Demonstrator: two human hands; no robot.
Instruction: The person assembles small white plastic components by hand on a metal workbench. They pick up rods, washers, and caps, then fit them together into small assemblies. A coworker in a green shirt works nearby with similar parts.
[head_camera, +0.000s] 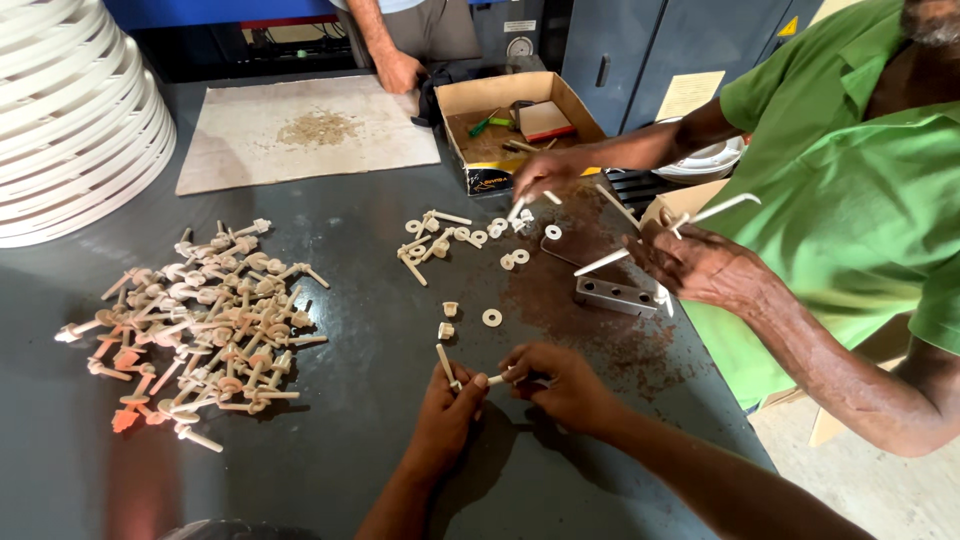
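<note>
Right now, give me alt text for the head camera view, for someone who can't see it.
The person's left hand and right hand each pinch a pale bolt over a dark table. A pile of assembled bolts lies to the left, loose washers ahead. A co-worker in green handles bolts on the right, near a cardboard box.

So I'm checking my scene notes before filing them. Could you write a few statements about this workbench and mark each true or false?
1. The left hand holds a pale bolt. True.
2. The big pile of assembled bolts lies right of both hands. False: it lies to their left.
3. A person in a green shirt holds long white bolts. True.
4. The cardboard box stands on the floor. False: it stands on the dark table.
</note>
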